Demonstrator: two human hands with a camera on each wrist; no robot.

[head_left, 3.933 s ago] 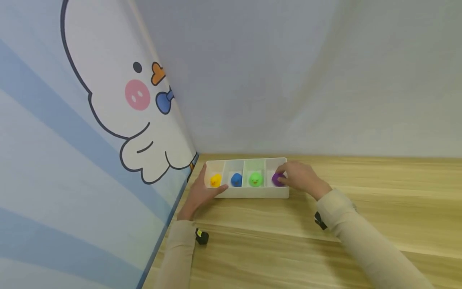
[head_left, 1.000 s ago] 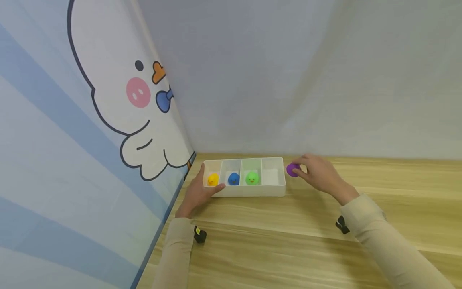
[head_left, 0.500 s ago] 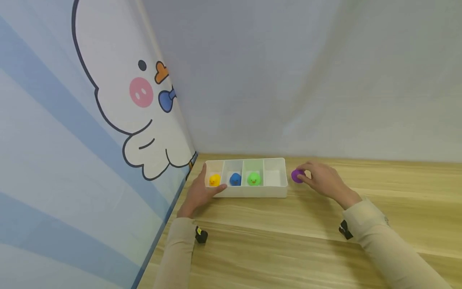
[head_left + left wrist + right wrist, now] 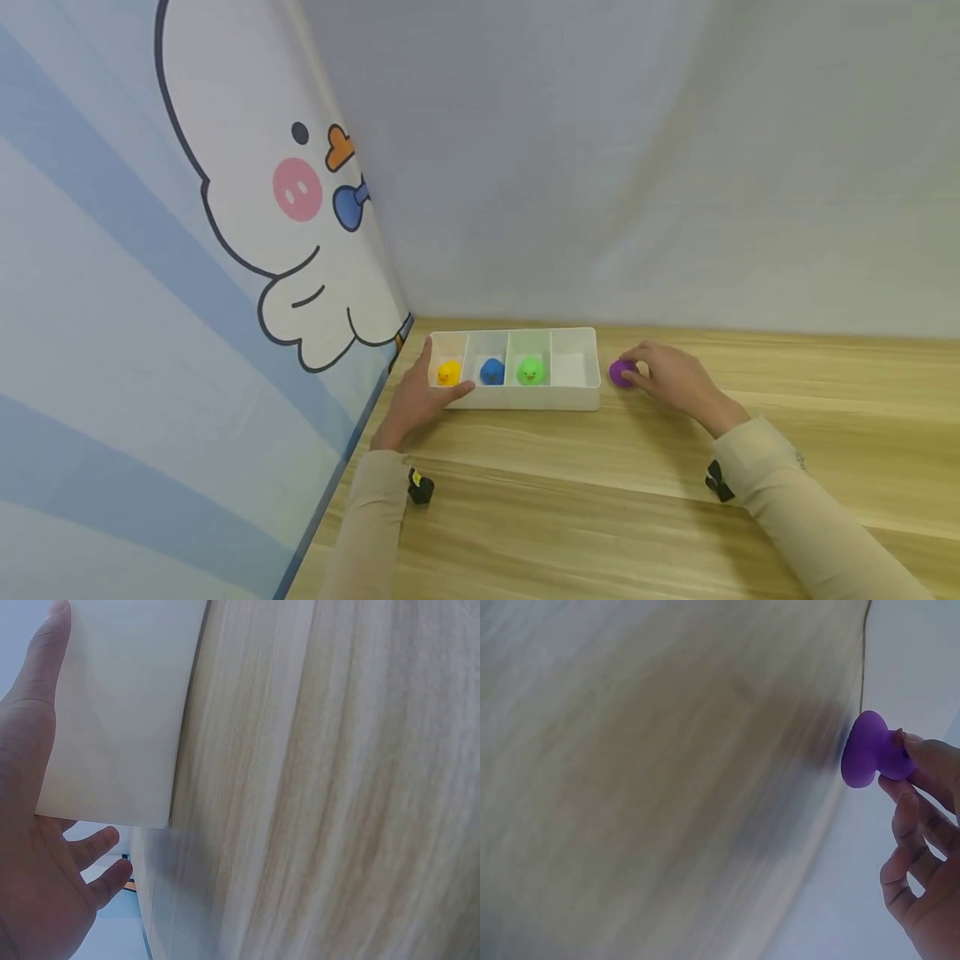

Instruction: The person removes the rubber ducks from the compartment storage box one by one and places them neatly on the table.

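A white divided box (image 4: 525,398) stands on the wooden table. Its compartments hold a yellow rubber duck (image 4: 448,372), a blue rubber duck (image 4: 492,372) and a green rubber duck (image 4: 531,372), left to right; the rightmost one is bare. My left hand (image 4: 420,397) holds the box's left end, with the thumb along the front wall, as the left wrist view also shows. Just right of the box, my right hand (image 4: 672,382) pinches a purple rubber duck (image 4: 620,373) by its head between thumb and fingers. In the right wrist view, the duck's (image 4: 866,750) rounded base faces the table.
A pale grey curtain or wall (image 4: 637,167) rises behind the table (image 4: 540,492). On the left is a striped blue wall covering (image 4: 112,292) with a large white cartoon bird (image 4: 225,167). Small black wrist devices (image 4: 421,487) hang by both sleeves.
The purple duck has left the box's rightmost compartment in my right hand, passing over to the right of the box. Lately it has come down toward the table. My left hand stays at the box.
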